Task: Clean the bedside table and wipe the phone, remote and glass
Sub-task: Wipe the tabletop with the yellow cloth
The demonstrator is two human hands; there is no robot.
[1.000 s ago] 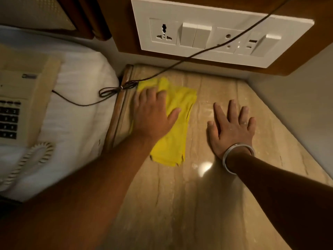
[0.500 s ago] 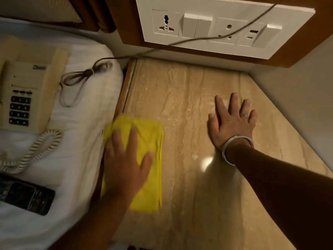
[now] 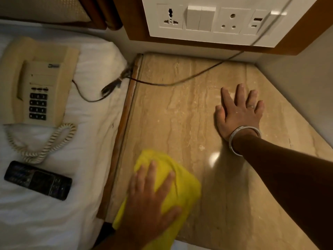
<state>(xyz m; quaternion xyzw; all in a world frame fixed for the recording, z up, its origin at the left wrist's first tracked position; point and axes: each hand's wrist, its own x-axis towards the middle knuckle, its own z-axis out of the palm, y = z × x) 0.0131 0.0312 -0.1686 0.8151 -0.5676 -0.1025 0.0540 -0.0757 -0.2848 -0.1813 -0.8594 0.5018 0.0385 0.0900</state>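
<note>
The bedside table (image 3: pixel 180 114) has a beige marble top. My left hand (image 3: pixel 149 199) presses flat on a yellow cloth (image 3: pixel 185 184) at the table's near left corner. My right hand (image 3: pixel 237 110) lies flat and spread on the marble at the right, with a ring and a metal bangle on it. A beige corded phone (image 3: pixel 37 83) and a black remote (image 3: pixel 37 180) lie on the white bed at the left. No glass is in view.
The phone's dark cable (image 3: pixel 180 82) runs across the back of the table up to a white socket and switch panel (image 3: pixel 216 20) on the wall. A grey wall (image 3: pixel 297 83) closes the right side. The white bed (image 3: pixel 72 204) borders the table's left edge.
My left hand has slid the yellow cloth from the back left of the table along its left edge to the near corner. The right hand has stayed flat in place.
</note>
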